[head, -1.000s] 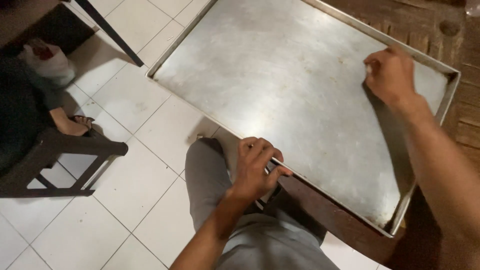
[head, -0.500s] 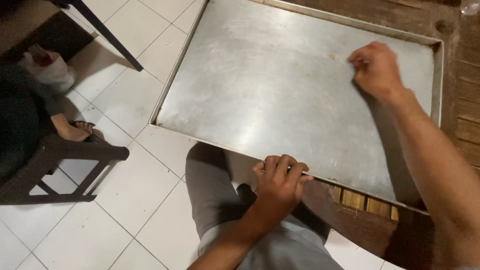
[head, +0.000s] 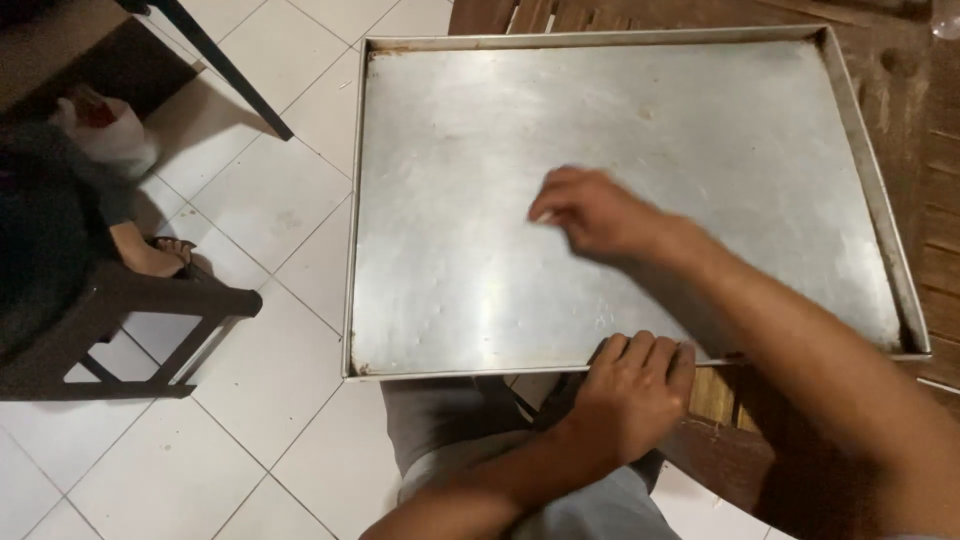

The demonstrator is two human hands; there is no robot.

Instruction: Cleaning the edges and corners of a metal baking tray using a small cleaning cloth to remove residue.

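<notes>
Two hands: both are working at one large metal baking tray (head: 450,260).
Left hand (head: 630,390): its fingers (head: 640,352) are curling shut over the tray's near rim, gripping the lip from outside, knuckles up.
Right hand (head: 590,212): it is hovering over the tray's bare middle, fingers loosely bent and half open, gripping nothing; blur is making it unclear whether the fingertips are touching the metal.
Tray's place: it is lying flat, its far and right parts resting on a wooden slatted table (head: 940,150), while the corner to the left of the gripping fingers is overhanging the white tiled floor (head: 250,200).
Long axis: it is running left to right in front of the person, the long near rim passing under the left fingers, the short sides pointing away.
Handling, as a judgement: thin sheet metal, so probably light and stiff, yet broad enough to flex or tip if taken at one point; the smooth surface is looking slippery, and the upturned rim is offering the surest hold, best at two opposite sides.
Beyond the fingers' left: a dark stool (head: 130,330) is standing on the tiles, with another person's sandalled foot (head: 150,255) resting on it.
Below the left wrist: the person's own grey-trousered lap (head: 450,440) is showing.
</notes>
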